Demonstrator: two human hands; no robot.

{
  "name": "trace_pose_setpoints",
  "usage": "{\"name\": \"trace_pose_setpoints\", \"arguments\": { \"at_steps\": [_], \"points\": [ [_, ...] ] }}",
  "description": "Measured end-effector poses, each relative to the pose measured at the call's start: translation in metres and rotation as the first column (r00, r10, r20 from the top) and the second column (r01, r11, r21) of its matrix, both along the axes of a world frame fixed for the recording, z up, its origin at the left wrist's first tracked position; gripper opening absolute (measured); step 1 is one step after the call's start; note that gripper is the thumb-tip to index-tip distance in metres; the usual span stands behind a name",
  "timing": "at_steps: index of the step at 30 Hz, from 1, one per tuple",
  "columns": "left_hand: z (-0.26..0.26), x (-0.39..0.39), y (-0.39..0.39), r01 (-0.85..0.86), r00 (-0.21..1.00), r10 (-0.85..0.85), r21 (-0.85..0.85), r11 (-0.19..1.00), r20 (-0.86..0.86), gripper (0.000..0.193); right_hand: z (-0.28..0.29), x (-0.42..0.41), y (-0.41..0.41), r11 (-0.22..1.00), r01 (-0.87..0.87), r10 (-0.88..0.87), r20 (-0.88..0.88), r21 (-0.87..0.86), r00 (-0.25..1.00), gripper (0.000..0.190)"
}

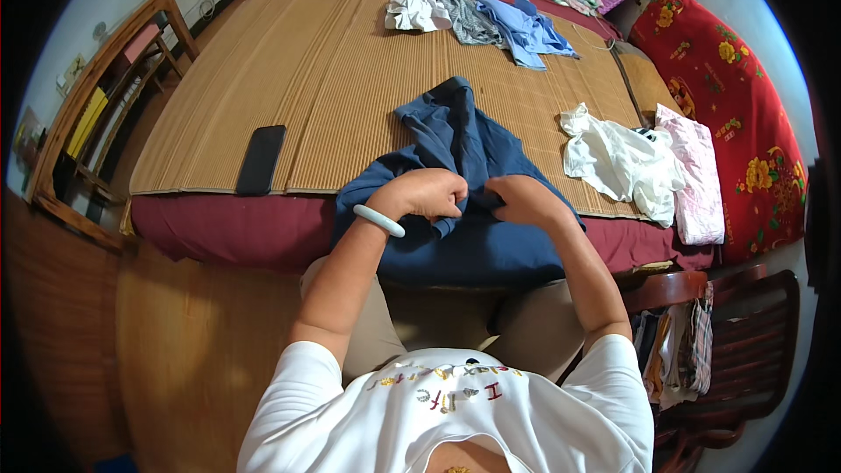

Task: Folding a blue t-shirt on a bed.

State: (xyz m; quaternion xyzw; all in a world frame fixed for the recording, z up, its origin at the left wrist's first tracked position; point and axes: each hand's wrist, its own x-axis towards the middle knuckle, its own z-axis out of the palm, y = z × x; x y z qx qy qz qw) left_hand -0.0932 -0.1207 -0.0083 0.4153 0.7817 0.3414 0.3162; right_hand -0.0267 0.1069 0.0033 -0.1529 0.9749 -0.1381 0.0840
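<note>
A dark blue garment point(460, 138) lies spread over the near edge of the bed, part of it hanging down the side. My left hand point(424, 194), below a pale bangle point(379, 221), is closed on a fold of the cloth near its middle. A short way to the right, my right hand point(525, 198) pinches the same garment, its fingertips partly hidden in the fabric. The hands are apart, with a crumpled bit of cloth between them. The garment's collar or upper end points away from me.
A black smartphone point(261, 160) lies on the bamboo mat point(328, 79) at left. White clothing point(617, 157) and a folded pink patterned cloth point(696, 177) lie right. White, grey and light blue clothes point(525, 26) lie farther back. A wooden chair point(742, 341) with folded clothes stands at lower right.
</note>
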Motion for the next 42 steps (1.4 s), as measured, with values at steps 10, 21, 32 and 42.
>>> {"name": "trace_pose_setpoints", "arguments": {
  "at_steps": [10, 21, 32, 42],
  "points": [
    [0.014, 0.006, 0.006, 0.091, 0.932, -0.089, 0.011, 0.996, 0.350, 0.024, 0.023, 0.017, 0.011, 0.973, 0.031, 0.028, 0.254, -0.227, 0.967, 0.032],
    [-0.021, -0.033, -0.015, -0.301, 0.740, 0.438, 0.330, 0.895, -0.510, 0.025, -0.039, -0.025, -0.042, 0.889, 0.316, -0.437, -0.407, -0.332, 0.802, 0.025],
    [-0.006, -0.030, -0.018, -0.214, 0.714, 0.418, 0.394, 0.894, -0.561, 0.015, -0.055, -0.041, 0.000, 0.243, 0.350, -0.419, 0.227, -0.905, 0.879, 0.008],
    [-0.006, -0.026, -0.002, -0.178, 0.831, 0.353, 0.397, 0.901, -0.430, 0.015, -0.057, -0.027, -0.004, 0.270, 0.251, -0.305, 0.164, -0.930, 0.938, 0.019]
  ]
}}
